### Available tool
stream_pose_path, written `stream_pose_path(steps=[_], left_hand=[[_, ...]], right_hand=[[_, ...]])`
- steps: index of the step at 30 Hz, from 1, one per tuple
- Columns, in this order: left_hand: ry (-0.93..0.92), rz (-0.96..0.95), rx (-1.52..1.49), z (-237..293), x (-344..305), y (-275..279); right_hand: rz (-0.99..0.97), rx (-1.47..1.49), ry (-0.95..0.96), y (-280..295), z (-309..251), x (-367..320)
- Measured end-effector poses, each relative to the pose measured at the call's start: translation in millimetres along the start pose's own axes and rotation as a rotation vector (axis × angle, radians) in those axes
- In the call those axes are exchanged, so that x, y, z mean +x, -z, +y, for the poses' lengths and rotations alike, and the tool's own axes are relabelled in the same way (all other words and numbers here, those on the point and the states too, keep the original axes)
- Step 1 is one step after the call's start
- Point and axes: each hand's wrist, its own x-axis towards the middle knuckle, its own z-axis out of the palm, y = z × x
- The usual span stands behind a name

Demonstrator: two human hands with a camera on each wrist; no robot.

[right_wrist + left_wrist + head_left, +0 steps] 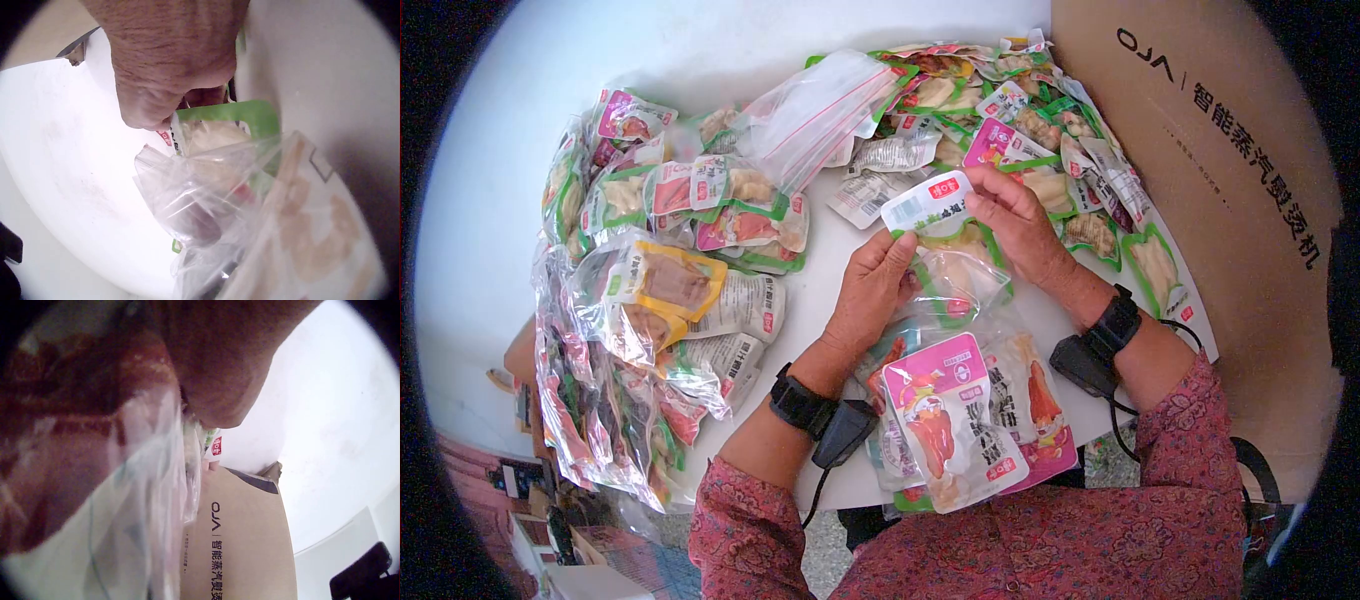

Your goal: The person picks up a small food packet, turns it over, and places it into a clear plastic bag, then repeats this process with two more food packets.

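A green-edged food pouch (955, 265) with a white top and red label stands upright in front of the person. My right hand (1025, 235) pinches its upper right corner between thumb and fingers. On its left side, my left hand (870, 285) grips the mouth of a clear plastic bag (178, 200), thumb up beside the pouch. The pouch's lower part sits within the bag's mouth, as the right wrist view shows. Nearer the person, a pink-and-white pouch (940, 420) lies in front among other pouches. The left fingers are mostly hidden behind the thumb and plastic.
Filled clear bags of pouches (650, 290) crowd the white table's left side. Flat zip bags (820, 115) lie at the back. Loose pouches (1040, 130) are heaped at the back right, against a large cardboard box (1200, 180).
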Motion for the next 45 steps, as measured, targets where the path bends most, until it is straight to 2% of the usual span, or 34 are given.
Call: stream_pose_path(steps=[12, 14, 15, 17, 18, 21, 23, 24, 26, 27, 28, 29, 30, 33, 34, 35, 36, 38, 40, 42, 43, 45], left_hand=[[0.077, -0.03, -0.035, -2, 2, 4], [-0.051, -0.075, 0.092, -8, 6, 5], [-0.052, -0.075, 0.092, -11, 6, 5], [-0.194, 0.077, 0.233, -10, 3, -1], [-0.195, 0.075, 0.234, -12, 3, 0], [-0.188, -0.022, 0.411, -16, 4, 4], [-0.148, -0.074, 0.343, -12, 2, 4], [-0.146, -0.075, 0.344, -10, 1, 2], [-0.257, -0.148, 0.305, -6, -1, -1], [-0.256, -0.149, 0.306, -5, -1, 0], [-0.179, -0.114, 0.273, -4, -1, 1], [-0.101, -0.077, 0.241, -3, -1, 1], [-0.1, -0.078, 0.243, -2, -2, -1], [-0.052, -0.034, 0.178, 1, -2, -1], [0.023, -0.042, 0.088, 0, 0, 5], [0.098, -0.051, -0.003, 0, 1, 8], [0.098, -0.051, -0.003, -2, 1, 8], [0.097, 0.013, 0.029, 1, 0, 1], [0.118, -0.046, 0.052, 2, 0, 3], [0.137, -0.104, 0.075, 3, 0, 3], [0.075, -0.118, 0.048, 2, -1, 0], [0.013, -0.129, 0.019, -4, 1, -4]], right_hand=[[0.035, -0.068, 0.025, 5, 7, 5], [0.164, -0.054, 0.026, 6, 0, 5], [0.165, -0.055, 0.026, 6, -1, 6], [0.269, -0.03, 0.066, 7, -2, 8], [0.27, -0.03, 0.068, 7, -2, 8], [0.254, -0.086, 0.078, 4, -6, 6], [0.196, -0.027, -0.091, -3, -21, 1], [0.198, -0.026, -0.091, -6, -21, 0], [-0.089, 0.166, -0.016, -9, -21, -1], [-0.133, 0.039, 0.046, -8, -13, 0], [-0.131, 0.04, 0.046, -8, -13, 0], [-0.15, -0.052, 0.122, -10, -13, -1], [-0.168, -0.143, 0.197, -11, -13, -1], [-0.083, -0.299, 0.264, -4, -2, 2], [-0.082, -0.298, 0.263, -4, -6, 2], [0.058, -0.382, 0.264, -4, -12, 3], [0.199, -0.466, 0.265, -5, -16, 3], [0.243, -0.454, 0.247, -7, -16, 4], [0.286, -0.442, 0.23, -7, -17, 3], [0.075, -0.493, 0.213, -5, -23, 0], [0.073, -0.492, 0.212, -6, -24, -2], [0.088, -0.15, 0.021, -7, -26, -4]])
